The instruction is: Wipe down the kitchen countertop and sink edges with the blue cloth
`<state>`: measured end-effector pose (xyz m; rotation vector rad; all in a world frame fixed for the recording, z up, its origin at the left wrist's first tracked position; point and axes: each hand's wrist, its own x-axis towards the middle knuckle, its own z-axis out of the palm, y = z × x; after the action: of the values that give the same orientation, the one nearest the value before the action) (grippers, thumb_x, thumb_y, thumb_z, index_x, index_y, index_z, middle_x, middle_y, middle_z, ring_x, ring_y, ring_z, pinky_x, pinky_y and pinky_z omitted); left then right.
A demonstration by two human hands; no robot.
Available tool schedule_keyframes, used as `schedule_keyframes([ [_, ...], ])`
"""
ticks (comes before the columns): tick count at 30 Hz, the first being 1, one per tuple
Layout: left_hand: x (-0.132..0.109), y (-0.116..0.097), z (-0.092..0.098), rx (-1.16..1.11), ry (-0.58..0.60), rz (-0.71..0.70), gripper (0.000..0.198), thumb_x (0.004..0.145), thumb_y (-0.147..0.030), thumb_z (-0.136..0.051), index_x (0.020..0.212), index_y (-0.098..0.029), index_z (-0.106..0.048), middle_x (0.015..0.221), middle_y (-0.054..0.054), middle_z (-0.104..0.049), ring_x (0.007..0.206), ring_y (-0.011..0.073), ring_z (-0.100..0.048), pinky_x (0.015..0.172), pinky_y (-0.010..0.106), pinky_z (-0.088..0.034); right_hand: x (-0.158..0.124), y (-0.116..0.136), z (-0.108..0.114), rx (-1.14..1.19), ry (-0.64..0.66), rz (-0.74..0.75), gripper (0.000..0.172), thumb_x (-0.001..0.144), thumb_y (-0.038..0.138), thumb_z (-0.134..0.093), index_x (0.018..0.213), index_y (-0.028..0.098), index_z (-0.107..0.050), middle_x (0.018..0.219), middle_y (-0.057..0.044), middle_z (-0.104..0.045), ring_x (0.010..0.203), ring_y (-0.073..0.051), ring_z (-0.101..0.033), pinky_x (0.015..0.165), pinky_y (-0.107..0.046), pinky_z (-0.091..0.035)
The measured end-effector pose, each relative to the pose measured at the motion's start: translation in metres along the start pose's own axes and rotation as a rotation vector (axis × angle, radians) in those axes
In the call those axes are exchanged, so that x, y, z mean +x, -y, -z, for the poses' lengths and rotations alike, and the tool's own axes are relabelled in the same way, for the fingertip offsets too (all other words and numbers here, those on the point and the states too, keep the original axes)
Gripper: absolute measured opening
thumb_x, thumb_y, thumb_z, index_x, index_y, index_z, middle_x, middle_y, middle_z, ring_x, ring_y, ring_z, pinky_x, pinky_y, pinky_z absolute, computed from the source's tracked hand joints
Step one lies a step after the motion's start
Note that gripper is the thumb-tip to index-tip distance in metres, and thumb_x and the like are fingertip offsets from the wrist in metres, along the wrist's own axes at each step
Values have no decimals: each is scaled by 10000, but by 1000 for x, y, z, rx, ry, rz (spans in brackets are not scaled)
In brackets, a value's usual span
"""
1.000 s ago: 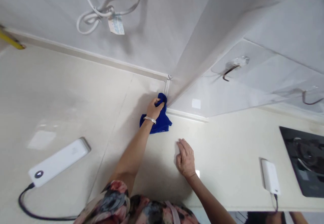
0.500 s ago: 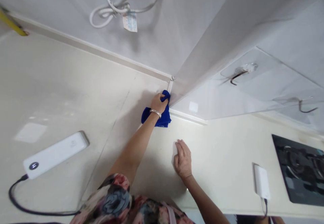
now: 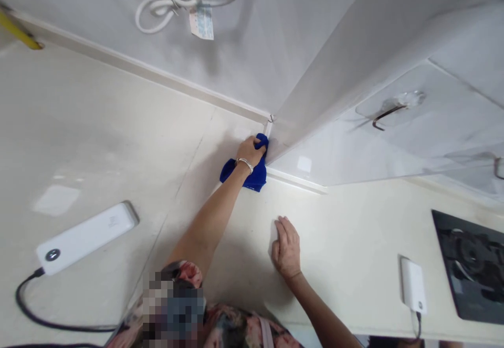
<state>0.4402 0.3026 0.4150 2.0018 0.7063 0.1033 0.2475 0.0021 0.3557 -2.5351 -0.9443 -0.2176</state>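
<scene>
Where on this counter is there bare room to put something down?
Two patches look bare: between the right hand and the smaller white device, and between the larger white device and the back wall. It's crowded where the left hand grips the blue cloth beside the jutting wall.

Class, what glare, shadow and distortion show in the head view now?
Head view: pale glare on the countertop above the larger white device; soft shadow beside the left hand; wall looks stretched toward the upper right; pixelated blocks over the left sleeve.
</scene>
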Motion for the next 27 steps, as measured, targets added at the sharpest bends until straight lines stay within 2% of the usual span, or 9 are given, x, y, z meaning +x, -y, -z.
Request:
schedule_keyframes([
  [4,14,-4,-3,35,3,-21,267,885,-329,-727,1119,-201,-712,1118,82,-756,1120,250,-678,1007,343,-509,0,0,1,-2,16,-12,767,878,23,-396,1621,204,-337,1531,-141,-504,1498,-311,-397,1157,-601,-472],
  [10,46,-29,-4,139,-1,-29,279,905,-298,-677,1160,-191,-710,1198,116,-741,1185,276,-659,1056,386,-494,0,1,1,8,30,-28,761,861,29,-403,1602,199,-360,1529,-137,-506,1503,-305,-395,1162,-594,-476],
  [16,63,-39,-7,111,-12,-6,342,915,-332,-661,1229,-199,-698,1270,145,-720,1229,300,-637,1061,416,-496,3,0,-1,6,9,-19,744,839,31,-406,1567,182,-402,1533,-134,-503,1504,-290,-390,1166,-570,-474],
  [21,50,-34,-3,119,-7,-12,342,930,-341,-652,1242,-208,-697,1282,148,-722,1248,320,-640,1050,413,-499,4,-3,-4,4,-39,22,728,844,37,-412,1556,184,-420,1510,-130,-524,1484,-276,-415,1150,-539,-485],
  [27,3,-10,5,177,11,-49,295,947,-339,-645,1223,-246,-696,1242,102,-744,1210,288,-675,985,354,-521,3,-6,-8,18,-56,13,725,853,51,-418,1562,201,-423,1530,-122,-510,1475,-280,-421,1164,-548,-457],
])
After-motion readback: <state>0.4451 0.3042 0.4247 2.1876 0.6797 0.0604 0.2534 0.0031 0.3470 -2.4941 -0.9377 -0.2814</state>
